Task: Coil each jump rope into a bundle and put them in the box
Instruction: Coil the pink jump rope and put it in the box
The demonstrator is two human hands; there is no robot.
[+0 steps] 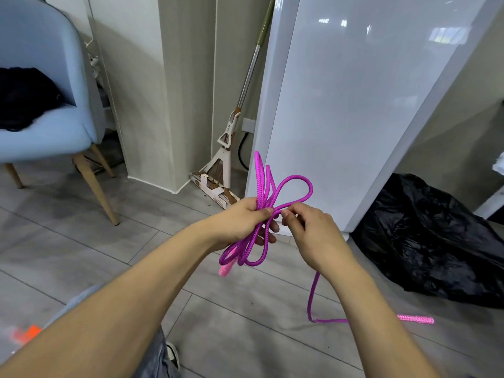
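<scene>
A purple jump rope (298, 184) is gathered into several loops in front of me. My left hand (245, 219) grips the middle of the bundle, with loops sticking up above it and hanging below. One pink handle (225, 269) dangles under that hand. My right hand (308, 227) pinches a strand right beside the left thumb. From the right hand the loose tail drops to the floor and runs to the second pink handle (416, 319), which lies flat. No box is in view.
A white cabinet (354, 105) stands just behind the hands, a black plastic bag (425, 236) at its right. A mop (226, 165) leans in the corner. A blue chair (49, 126) is at the left. Something orange (27, 334) lies at the lower left, blurred.
</scene>
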